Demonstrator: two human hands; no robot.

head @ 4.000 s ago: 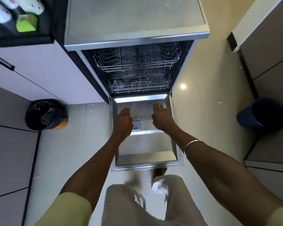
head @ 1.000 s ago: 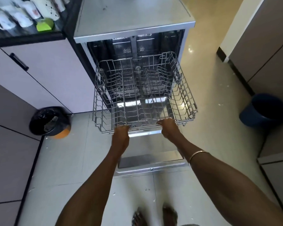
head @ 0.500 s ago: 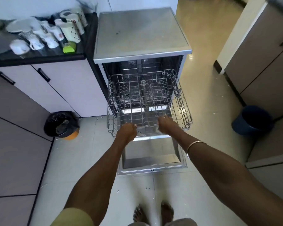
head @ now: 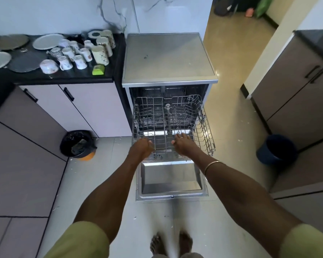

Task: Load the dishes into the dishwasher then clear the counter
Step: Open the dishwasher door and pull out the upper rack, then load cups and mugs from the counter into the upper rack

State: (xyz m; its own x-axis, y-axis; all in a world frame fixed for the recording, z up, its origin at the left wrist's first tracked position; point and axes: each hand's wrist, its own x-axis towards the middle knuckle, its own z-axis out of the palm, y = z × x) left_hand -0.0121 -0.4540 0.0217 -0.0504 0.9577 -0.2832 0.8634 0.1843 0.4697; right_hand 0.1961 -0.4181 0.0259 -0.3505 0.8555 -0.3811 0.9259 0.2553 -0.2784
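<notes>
Rack: the wire rack [head: 172, 123] is pulled out of the dishwasher [head: 168, 58] and hangs over the open door [head: 171, 181]; it holds no dishes. I judge it is drawn out so that dishes can go in from above.
Left hand: the left hand [head: 141, 146] is at the front left edge of the rack, fingers curled; whether it grips the wire I cannot tell.
Right hand: the right hand [head: 183, 143] lies on the front edge of the rack with fingers straight and a little apart, holding nothing.
Dishes: the mugs [head: 76, 56] stand in a group near the right edge of the desk [head: 63, 78], the plates [head: 47, 41] lie toward its back and left edge, and a green cup [head: 98, 69] sits by the front right corner. All wait on the desk, so loading is not yet begun.
Around: a black bin [head: 76, 144] stands on the floor at the left of the door, a blue bucket [head: 275, 148] at the right.
In the way: the open door lies low between the person's feet and the machine, and the bin stands below the desk, near the way to the dishes.
</notes>
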